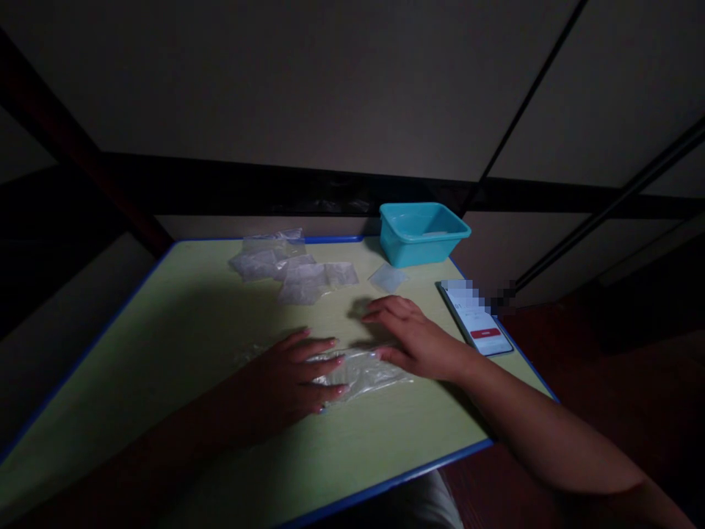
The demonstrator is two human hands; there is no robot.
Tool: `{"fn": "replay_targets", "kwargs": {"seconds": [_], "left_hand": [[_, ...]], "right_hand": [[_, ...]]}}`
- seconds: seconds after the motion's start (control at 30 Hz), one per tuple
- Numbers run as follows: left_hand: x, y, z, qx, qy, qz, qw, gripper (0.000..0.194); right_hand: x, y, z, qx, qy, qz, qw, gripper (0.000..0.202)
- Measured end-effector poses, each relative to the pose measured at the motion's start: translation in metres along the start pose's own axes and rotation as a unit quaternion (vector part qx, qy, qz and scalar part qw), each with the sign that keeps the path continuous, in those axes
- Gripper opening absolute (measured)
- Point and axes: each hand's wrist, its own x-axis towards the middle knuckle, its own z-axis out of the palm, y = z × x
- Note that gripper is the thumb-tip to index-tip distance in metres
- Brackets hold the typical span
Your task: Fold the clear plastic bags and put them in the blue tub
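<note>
Lying under the hands: a clear plastic bag [371, 373], flat and crinkled, in the near middle of the table [184, 316].
Left hand: the left hand [291, 375] is palm down over the bag's left part, fingers spread; its grip is wide, with nothing pinched between the fingers.
Right hand: the right hand [410, 330] is at the bag's far right side, thumb tip at the edge and fingers loosely curved beyond it; its grip is parted, and whether the thumb presses the plastic I cannot tell.
Small bags: a loose, overlapping spread of clear bags [297, 275] near the far edge, beyond the left hand.
Single packet: one pale packet [388, 277] just in front of the tub.
Tub: a turquoise tub [421, 251] at the far right corner, something pale inside.
Phone: a phone [478, 323] by the right edge, screen lit, partly pixelated.
Table: pale yellow-green top, blue rim.
Behind: grey panels [302, 95] with a dark band, dimly lit.
</note>
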Motion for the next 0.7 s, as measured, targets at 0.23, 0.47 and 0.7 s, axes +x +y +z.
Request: {"fn": "replay_targets", "kwargs": {"seconds": [0.23,0.47,0.7], "left_hand": [[0.004,0.004,-0.001,0.018,0.036,-0.016,0.999,0.030],[0.004,0.004,0.002,0.017,0.054,-0.027,0.998,0.033],[0.004,0.003,0.002,0.003,0.025,-0.045,0.999,0.031]], "right_hand": [[-0.003,-0.028,0.032,-0.066,-0.133,-0.017,0.989,0.078],[-0.008,-0.036,0.039,-0.061,-0.158,0.071,0.983,0.078],[-0.027,-0.029,0.033,-0.109,-0.135,0.161,0.971,0.076]]}}
